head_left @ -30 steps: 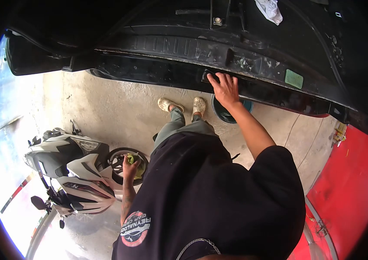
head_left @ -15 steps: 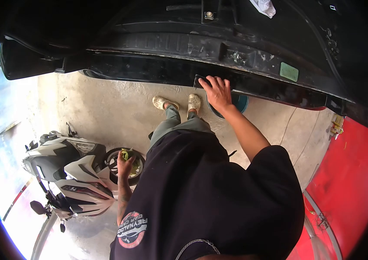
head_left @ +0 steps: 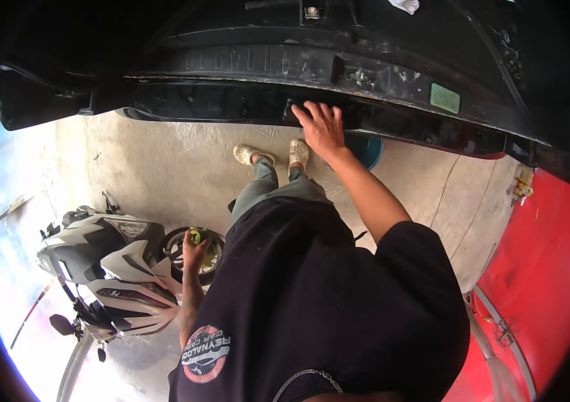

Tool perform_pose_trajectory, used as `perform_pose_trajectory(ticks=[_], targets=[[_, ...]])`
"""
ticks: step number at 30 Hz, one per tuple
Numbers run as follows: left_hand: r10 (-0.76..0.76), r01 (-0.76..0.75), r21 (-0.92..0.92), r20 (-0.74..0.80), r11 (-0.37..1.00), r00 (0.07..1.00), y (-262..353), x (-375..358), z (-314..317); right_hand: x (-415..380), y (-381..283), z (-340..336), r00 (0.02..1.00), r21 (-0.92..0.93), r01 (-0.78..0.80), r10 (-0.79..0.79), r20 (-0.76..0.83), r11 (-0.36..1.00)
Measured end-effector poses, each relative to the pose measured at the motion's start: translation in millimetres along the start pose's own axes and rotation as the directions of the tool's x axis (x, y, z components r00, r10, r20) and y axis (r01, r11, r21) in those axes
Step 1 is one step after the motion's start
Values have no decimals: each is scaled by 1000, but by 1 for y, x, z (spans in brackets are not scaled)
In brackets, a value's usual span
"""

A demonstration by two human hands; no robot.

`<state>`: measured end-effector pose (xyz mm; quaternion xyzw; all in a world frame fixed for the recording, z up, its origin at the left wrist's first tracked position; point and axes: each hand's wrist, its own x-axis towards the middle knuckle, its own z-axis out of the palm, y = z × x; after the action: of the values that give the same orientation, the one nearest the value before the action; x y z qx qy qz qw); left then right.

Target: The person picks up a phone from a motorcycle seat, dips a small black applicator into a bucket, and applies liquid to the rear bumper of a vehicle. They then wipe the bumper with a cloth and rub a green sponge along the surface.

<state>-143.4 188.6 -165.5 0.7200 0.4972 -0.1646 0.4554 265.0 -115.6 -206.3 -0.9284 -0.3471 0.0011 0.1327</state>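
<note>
My right hand (head_left: pixel 324 127) presses a dark, thin flat sheet (head_left: pixel 291 110), possibly sandpaper, against the black car bumper (head_left: pixel 218 104). Its fingers lie over the sheet, hiding part of it. Low at my left side, my left hand (head_left: pixel 195 254) is closed around a crumpled yellow-green cloth (head_left: pixel 196 236), well away from the bumper. On the ledge to the right of my right hand rests a green rectangular pad (head_left: pixel 444 98).
A teal bucket (head_left: pixel 373 153) stands on the concrete floor (head_left: pixel 164 154), partly under the bumper. A white and black motorcycle (head_left: pixel 114 268) is parked at my left. White cloth (head_left: pixel 406 5) lies at the top, and red sheeting (head_left: pixel 546 268) covers the right side.
My right hand has slid left along the bumper with the dark flat sheet. My left hand and the cloth stay nearly where they were.
</note>
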Motion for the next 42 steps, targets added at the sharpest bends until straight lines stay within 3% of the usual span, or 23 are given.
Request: perform_pose_trajectory(ticks=[9,13,17,20,27,31,34,37,42], targets=[[7,-7,-3,5,1000,1000,-19,-3,5,-23,-7,7,993,-25,108,-107,60,994],[-12,11,29,25,1000,1000,-21,-2,4,6,-12,6,997,12,23,-24,67,1000],[-31,31,-54,2,998,1000,4,-9,3,-20,-12,7,994,25,69,-71,83,997],[-23,22,-44,-4,999,1000,-8,-4,2,-22,-10,6,991,-24,98,-95,99,995],[-40,40,-3,-1,999,999,-8,-4,1,-5,-10,5,994,-35,-14,17,107,999],[-30,31,-64,7,997,1000,-22,2,1,-31,1,12,994,-96,64,-54,98,993],[-17,18,-81,12,997,1000,-27,1,2,2,-2,4,997,-128,-7,17,80,992],[34,-34,12,17,999,999,-38,7,0,8,-4,3,997,-57,-39,43,66,998],[-26,26,-115,0,993,1000,-12,-3,0,-22,5,3,994,-68,-3,10,110,998]])
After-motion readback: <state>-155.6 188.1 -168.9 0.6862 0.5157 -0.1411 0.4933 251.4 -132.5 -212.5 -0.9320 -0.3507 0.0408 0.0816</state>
